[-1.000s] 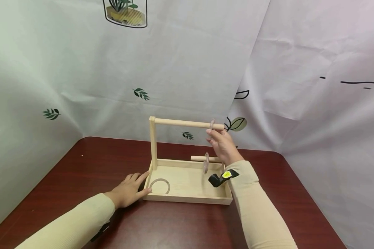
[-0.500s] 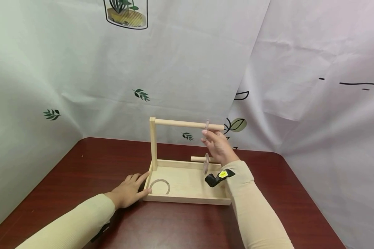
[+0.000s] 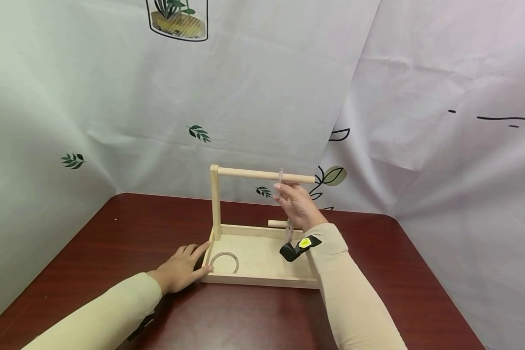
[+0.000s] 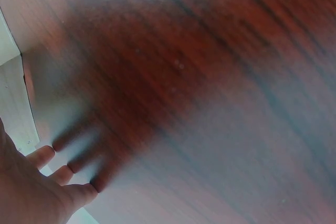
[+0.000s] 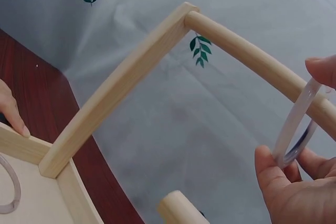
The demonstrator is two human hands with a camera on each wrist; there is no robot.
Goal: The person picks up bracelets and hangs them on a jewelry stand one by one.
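Observation:
My right hand (image 3: 301,206) pinches a translucent pale bangle (image 5: 295,119) between thumb and fingers. The bangle hangs around the upper wooden rod (image 3: 249,173) of a jewelry stand, part way along it. A second bangle (image 3: 288,235) hangs on the shorter lower rod (image 3: 276,223), partly hidden by my right wrist. Flat in the stand's wooden tray (image 3: 262,281), at its left end, lies a third bangle (image 3: 237,263). My left hand (image 3: 178,270) rests at the tray's left edge with fingers spread, the thumb touching the front left corner.
The stand sits on a dark red-brown table (image 3: 262,316). A wooden upright (image 3: 216,204) rises at the tray's back left and bears the upper rod, whose right end is free. White printed cloth (image 3: 262,97) hangs behind the table.
My right hand has moved left, sliding the bangle along the upper rod away from its free end. The left hand, the tray and the bangle lying in it have stayed put.

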